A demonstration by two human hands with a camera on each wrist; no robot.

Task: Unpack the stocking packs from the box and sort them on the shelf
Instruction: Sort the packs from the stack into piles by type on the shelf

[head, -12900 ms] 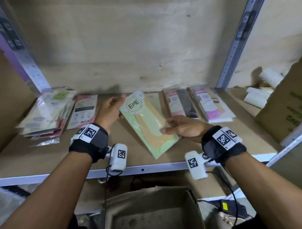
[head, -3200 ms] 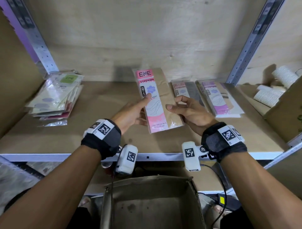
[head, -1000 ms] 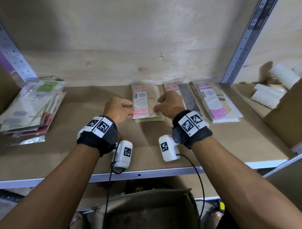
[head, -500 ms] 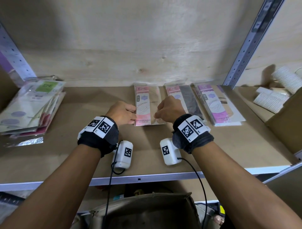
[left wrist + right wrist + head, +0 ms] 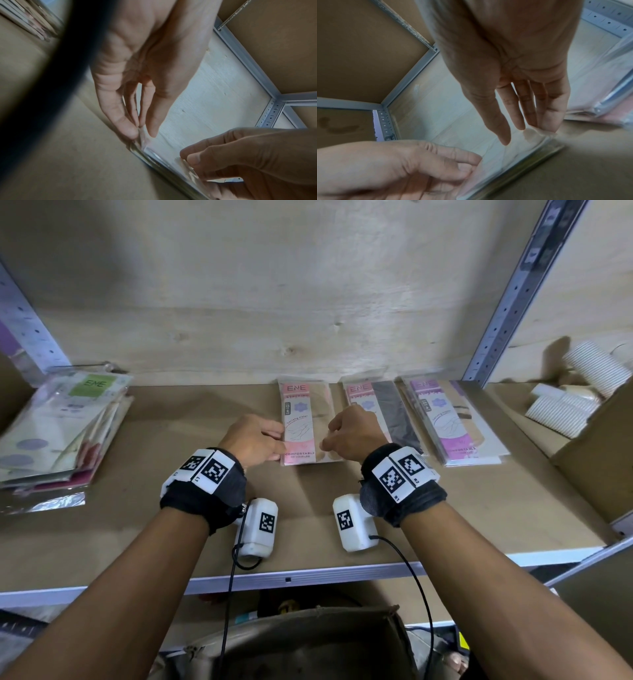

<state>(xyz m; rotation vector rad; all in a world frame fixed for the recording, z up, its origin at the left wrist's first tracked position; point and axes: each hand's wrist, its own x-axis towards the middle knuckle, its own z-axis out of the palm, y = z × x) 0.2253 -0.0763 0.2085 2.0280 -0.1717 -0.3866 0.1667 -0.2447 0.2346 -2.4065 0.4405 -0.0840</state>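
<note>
Now squaring the pink pack [image 5: 301,424] on the shelf [image 5: 479,508]: my left hand [image 5: 253,440] and right hand [image 5: 352,433] pinch its near corners. Three piles sorted; mixed stack [image 5: 61,426] left. Box [image 5: 308,645] contents hidden.

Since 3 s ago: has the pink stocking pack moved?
Yes. The pink stocking pack was held up above the shelf; it now lies flat near the back wall, left of the black pack.
</note>
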